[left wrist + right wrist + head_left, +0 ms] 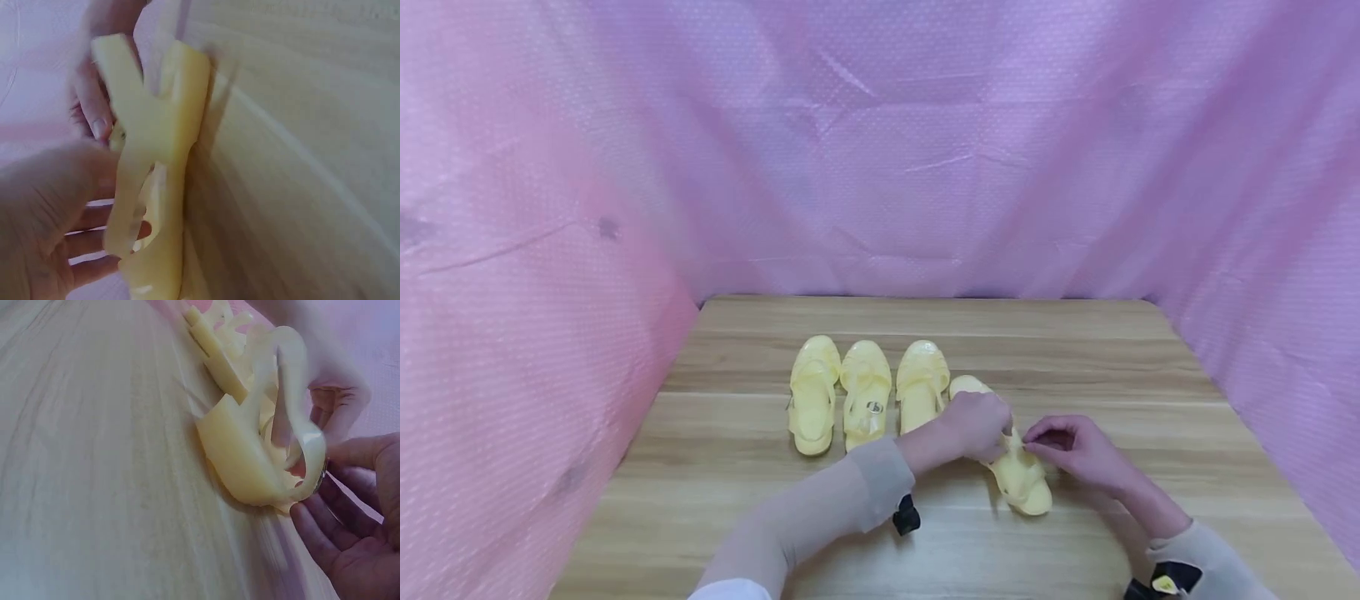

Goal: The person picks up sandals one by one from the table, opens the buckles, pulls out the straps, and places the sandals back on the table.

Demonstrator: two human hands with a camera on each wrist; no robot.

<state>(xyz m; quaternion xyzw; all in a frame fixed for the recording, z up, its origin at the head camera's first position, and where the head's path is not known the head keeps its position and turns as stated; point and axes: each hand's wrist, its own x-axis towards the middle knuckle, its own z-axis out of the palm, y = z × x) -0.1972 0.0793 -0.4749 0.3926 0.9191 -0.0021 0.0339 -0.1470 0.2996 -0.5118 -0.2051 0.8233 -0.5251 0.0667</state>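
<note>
Four pale yellow jelly sandals lie on a wooden desk [760,500] that is walled in on three sides by pink-violet sheeting [925,167]. Three of them stand side by side, toes pointing away from the person: the far-left sandal [812,396], the second sandal [866,392] just beside it with a small metal buckle [875,407] showing on its strap, and the third sandal [921,383] close to the right of that. The fourth sandal [1018,479] lies at an angle to the row, its toe near the third sandal and its heel swung toward the person's right. The left hand [981,425] lies over the middle of this fourth sandal with its fingers curled down around the upper, gripping it; the left wrist view shows the fingers [94,231] tucked under the yellow strap [156,144]. The right hand [1071,450] meets it from the other side, thumb and fingertips pinched together on the ankle strap at the sandal's edge; in the right wrist view the looped strap [300,419] arches above the heel cup [237,456] with the fingers [319,531] right against its end. The two hands sit near each other, both closed on the same sandal, which rests on the desk. Light sleeves [865,492] cover both forearms.
</note>
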